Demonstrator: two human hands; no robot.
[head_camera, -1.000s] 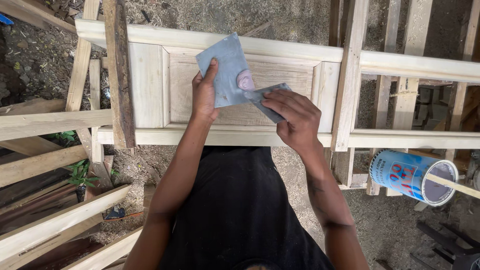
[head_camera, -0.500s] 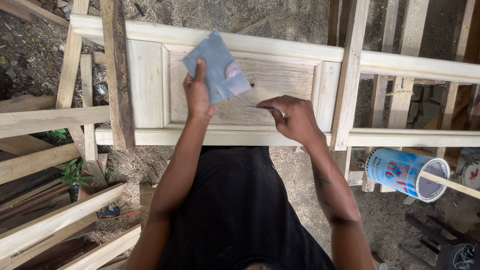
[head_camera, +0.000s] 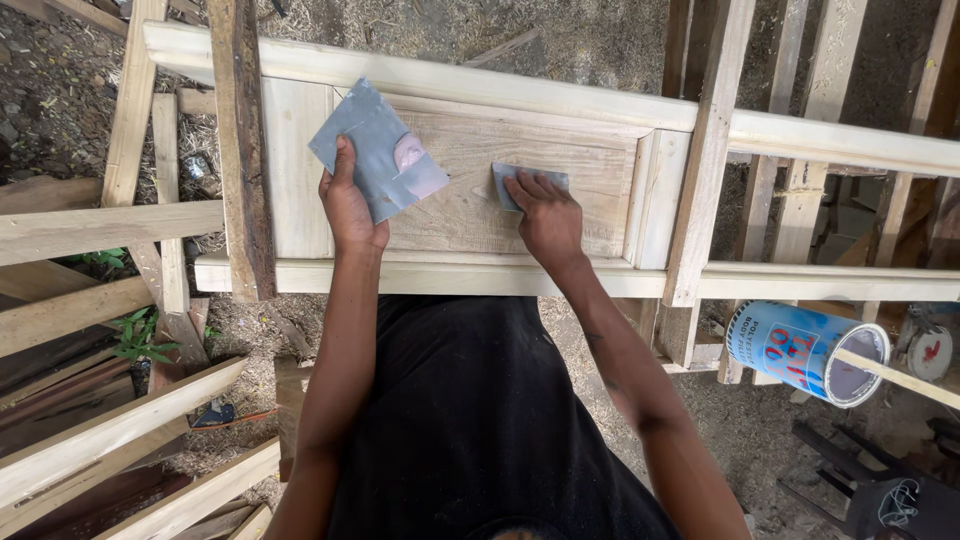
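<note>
We pressed a small grey scraper (head_camera: 528, 184) flat on the wood panel (head_camera: 470, 200) with our right hand (head_camera: 549, 222) — fingers spread on top of it rather than closed round it. Our left hand (head_camera: 350, 205) pinched a grey board (head_camera: 375, 150) bearing a pink putty dab (head_camera: 410, 153), thumb on its face. We judged the spreading step under way; next called for an even drag. Half a second earlier the scraper stood edge-on, lower — and the board sat further right.
</note>
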